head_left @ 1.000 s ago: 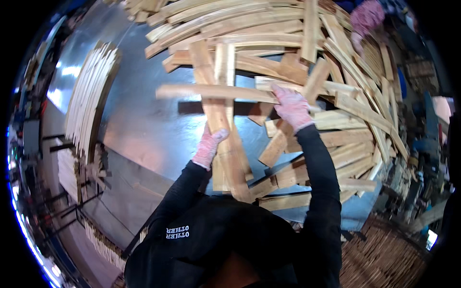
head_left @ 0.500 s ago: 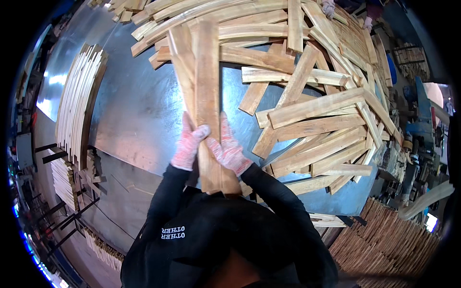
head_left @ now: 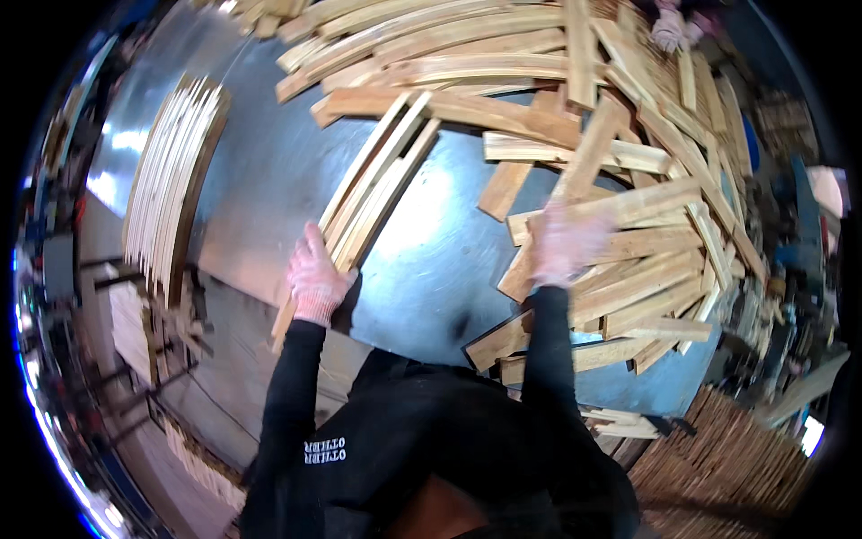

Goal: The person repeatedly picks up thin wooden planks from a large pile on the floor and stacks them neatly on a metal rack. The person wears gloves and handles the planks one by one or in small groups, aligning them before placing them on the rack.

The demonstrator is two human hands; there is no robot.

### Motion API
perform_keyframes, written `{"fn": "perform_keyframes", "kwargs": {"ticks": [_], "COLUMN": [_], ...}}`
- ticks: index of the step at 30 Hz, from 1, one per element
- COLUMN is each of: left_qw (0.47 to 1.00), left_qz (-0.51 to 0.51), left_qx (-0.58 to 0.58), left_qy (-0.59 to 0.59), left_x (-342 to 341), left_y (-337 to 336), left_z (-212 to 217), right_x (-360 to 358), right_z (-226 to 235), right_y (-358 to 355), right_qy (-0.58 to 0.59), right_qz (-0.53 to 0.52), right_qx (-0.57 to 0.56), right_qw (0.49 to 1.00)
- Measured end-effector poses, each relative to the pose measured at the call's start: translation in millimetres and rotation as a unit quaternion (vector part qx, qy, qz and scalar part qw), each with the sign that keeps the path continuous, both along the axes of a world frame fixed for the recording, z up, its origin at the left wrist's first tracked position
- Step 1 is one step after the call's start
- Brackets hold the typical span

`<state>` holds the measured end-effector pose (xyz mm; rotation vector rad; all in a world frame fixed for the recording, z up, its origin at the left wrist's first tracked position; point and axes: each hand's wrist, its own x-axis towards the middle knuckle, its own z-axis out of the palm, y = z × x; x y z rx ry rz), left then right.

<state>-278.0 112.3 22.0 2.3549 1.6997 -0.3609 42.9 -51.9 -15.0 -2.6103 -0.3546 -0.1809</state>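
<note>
My left hand (head_left: pixel 316 277), in a pinkish-white glove, is closed round the near part of several narrow wooden boards (head_left: pixel 382 184). They stand on edge side by side and slant away across the metal tabletop (head_left: pixel 422 260). To the right, my gloved right hand (head_left: pixel 567 244) is over a loose heap of flat wooden boards (head_left: pixel 642 242). Motion smears its fingers, so whether it grips one of the boards cannot be made out. Both my forearms come in from below in dark sleeves.
A neat row of boards on edge (head_left: pixel 175 180) stands at the table's left. More boards (head_left: pixel 431 45) lie across the far side. At the far right is another person's gloved hand (head_left: pixel 669 29). Stacked wood strips (head_left: pixel 727 458) fill the lower right.
Both hands were together on the boards in front of me. The left has moved left with the boards, now turned on edge; the right has let go and swung right to the heap.
</note>
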Motion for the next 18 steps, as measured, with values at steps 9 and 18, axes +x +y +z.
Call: {"fn": "perform_keyframes", "kwargs": {"ticks": [9,18], "left_qw": [0.996,0.993], "left_qz": [-0.004,0.107], "left_qx": [0.023,0.037], "left_qy": [-0.087,0.008], "left_x": [-23,-68], "left_y": [0,17], "left_z": [35,-8], "right_x": [44,-86], "right_z": [22,19], "right_y": [-54,0], "right_qy": [0.153,0.764], "right_qz": [-0.109,0.139], "right_qx": [0.224,0.623], "right_qw": [0.956,0.094]}}
